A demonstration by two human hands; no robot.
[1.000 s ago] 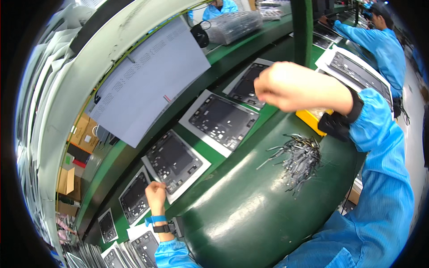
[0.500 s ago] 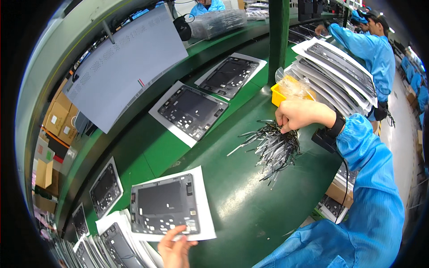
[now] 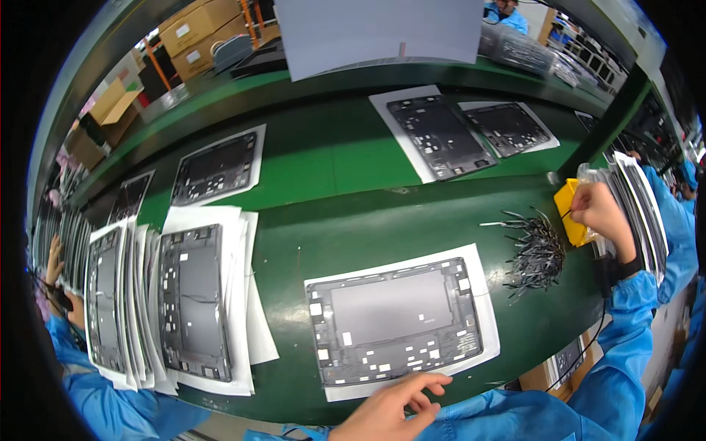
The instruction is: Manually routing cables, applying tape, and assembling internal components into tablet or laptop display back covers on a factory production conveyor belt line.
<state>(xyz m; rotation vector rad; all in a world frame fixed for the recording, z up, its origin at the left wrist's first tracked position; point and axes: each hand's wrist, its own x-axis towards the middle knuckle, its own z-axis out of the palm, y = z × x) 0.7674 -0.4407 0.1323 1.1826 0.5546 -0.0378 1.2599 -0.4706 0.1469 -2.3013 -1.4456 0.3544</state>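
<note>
- At left, I see a stack of dark panels (image 3: pixel 193 301).
- Mid-bench, one flat panel (image 3: pixel 390 309) lies on a white sheet (image 3: pixel 487 327); my left hand (image 3: pixel 397 408) has loosely spread fingers by its near edge, contact unclear.
- Next, a heap of dark strips (image 3: pixel 537 256).
- My right hand (image 3: pixel 597 209) pinches a thin strip (image 3: pixel 566 214) beside the yellow bin (image 3: pixel 576 234).

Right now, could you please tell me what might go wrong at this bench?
The dark strips lie tangled in a heap, so lifting one could drag others out. The left hand is by the near edge of the flat panel and might nudge it. The stack at left is uneven, with white sheets jutting out, and could slide.
</note>
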